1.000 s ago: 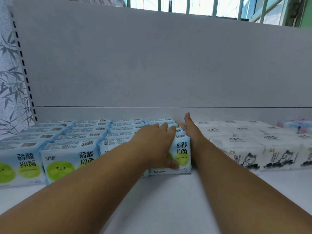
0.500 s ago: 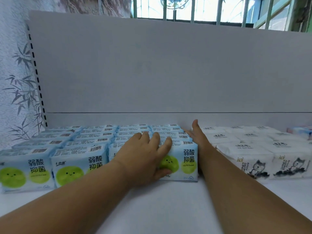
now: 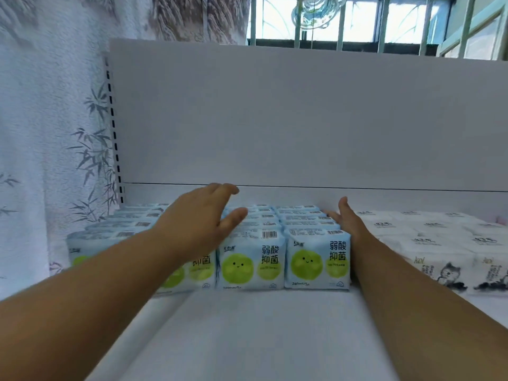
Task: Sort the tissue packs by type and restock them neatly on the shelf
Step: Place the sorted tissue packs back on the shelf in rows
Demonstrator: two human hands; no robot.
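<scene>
Several rows of light blue tissue packs (image 3: 316,259) with green smiley circles stand on the white shelf (image 3: 247,339), left of centre. White tissue packs (image 3: 445,268) with ink cat drawings fill the right side. My left hand (image 3: 200,218) hovers above the blue packs, fingers straight and spread, holding nothing. My right hand (image 3: 349,224) lies flat, fingers straight, against the right side of the blue block, in the gap between the blue and white packs.
The shelf's white back panel (image 3: 302,119) rises behind the packs, with a slotted upright (image 3: 114,133) at its left. A bamboo-print curtain (image 3: 41,133) hangs on the left. A barred window (image 3: 357,20) is above. A pink-and-blue pack edge (image 3: 501,218) shows far right.
My left hand has lifted off the front blue pack and moved up and left above the rows. My right hand stays against the blue block's right side. The view has tilted up.
</scene>
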